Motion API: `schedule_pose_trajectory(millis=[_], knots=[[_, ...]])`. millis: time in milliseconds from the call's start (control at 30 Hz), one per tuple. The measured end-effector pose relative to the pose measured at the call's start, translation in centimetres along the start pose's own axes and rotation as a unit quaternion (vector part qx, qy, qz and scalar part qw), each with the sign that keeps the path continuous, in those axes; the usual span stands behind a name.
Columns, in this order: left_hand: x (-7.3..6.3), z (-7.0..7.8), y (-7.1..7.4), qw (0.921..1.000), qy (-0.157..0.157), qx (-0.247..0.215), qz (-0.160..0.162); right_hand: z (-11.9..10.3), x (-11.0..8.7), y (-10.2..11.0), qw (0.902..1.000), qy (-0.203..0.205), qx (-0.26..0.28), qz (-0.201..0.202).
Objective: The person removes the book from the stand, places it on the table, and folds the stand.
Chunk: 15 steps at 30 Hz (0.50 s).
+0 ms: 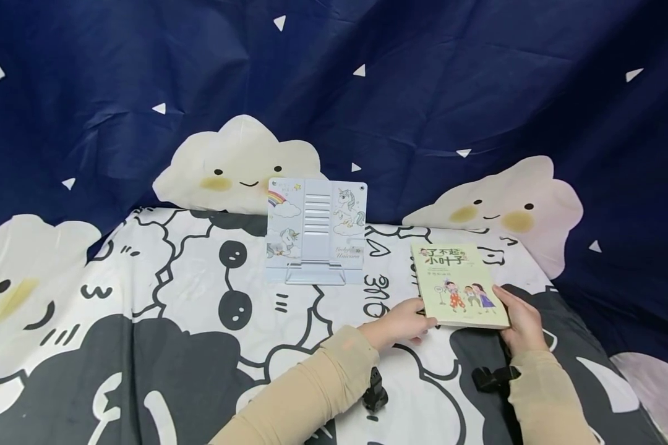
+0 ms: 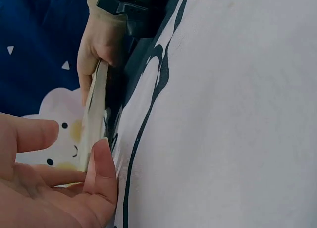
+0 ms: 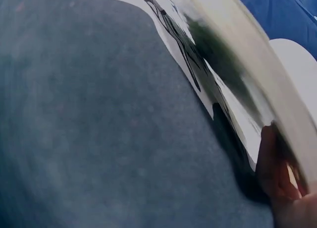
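A pale green book (image 1: 456,290) with cartoon children on its cover is held above the bedding at the right of the head view. My right hand (image 1: 523,318) grips its lower right corner, thumb along the side, fingers underneath; the right wrist view shows these fingers (image 3: 270,163) under the book. At the lower left corner is my left hand (image 1: 403,321). In the left wrist view its fingers lie beside the near end of the book (image 2: 94,119), thumb apart; firm contact cannot be told. A unicorn-printed book stand (image 1: 316,225) stands upright left of the book.
Black-and-white cartoon bedding (image 1: 184,296) covers the surface. Behind hangs a dark blue cloth (image 1: 412,105) with white triangles and smiling clouds. Black wrist mounts (image 1: 375,392) sit below both hands. The stand has a wire ledge (image 1: 316,274) at its foot.
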<state>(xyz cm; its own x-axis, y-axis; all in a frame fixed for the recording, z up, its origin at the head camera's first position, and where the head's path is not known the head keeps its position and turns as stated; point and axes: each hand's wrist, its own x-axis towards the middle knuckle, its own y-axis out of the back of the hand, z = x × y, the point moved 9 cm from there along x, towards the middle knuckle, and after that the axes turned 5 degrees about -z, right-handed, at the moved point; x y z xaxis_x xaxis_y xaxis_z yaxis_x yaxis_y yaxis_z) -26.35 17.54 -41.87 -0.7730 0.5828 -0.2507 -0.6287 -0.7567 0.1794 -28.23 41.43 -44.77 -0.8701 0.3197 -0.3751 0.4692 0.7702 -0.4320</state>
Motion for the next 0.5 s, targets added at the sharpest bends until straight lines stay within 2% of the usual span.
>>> schedule_pose_trajectory(millis=[67,133,200,233,300,400,467,500], knots=[[0.0,-0.1,-0.2,1.0,0.003,0.006,-0.006,-0.1,0.0,0.1,0.9996,-0.002,-0.029,0.005],[0.0,-0.3,-0.4,0.9998,0.007,0.015,-0.01,-0.2,0.0,0.3,0.9967,-0.001,-0.081,0.011],[0.0,-0.3,-0.5,0.9996,0.007,0.022,-0.014,-0.5,0.0,0.6,0.9881,0.0,-0.152,0.025],[0.0,-0.4,-0.5,0.9996,0.006,0.022,-0.017,-0.7,0.0,0.7,0.9808,0.004,-0.193,0.028],[-0.1,-0.4,-0.5,0.9995,0.004,0.023,-0.021,-1.0,0.0,0.7,0.957,0.01,-0.288,0.038],[-0.2,-0.4,-0.5,0.9993,0.0,0.026,-0.026,-1.6,0.1,0.2,0.9135,0.017,-0.405,0.037],[-0.2,-0.5,-0.4,0.9992,0.002,0.028,-0.027,-1.8,0.1,-0.3,0.8851,0.019,-0.464,0.027],[-0.2,-0.5,-0.4,0.9992,0.003,0.031,-0.027,-1.9,0.0,-0.6,0.8738,0.021,-0.485,0.021]])
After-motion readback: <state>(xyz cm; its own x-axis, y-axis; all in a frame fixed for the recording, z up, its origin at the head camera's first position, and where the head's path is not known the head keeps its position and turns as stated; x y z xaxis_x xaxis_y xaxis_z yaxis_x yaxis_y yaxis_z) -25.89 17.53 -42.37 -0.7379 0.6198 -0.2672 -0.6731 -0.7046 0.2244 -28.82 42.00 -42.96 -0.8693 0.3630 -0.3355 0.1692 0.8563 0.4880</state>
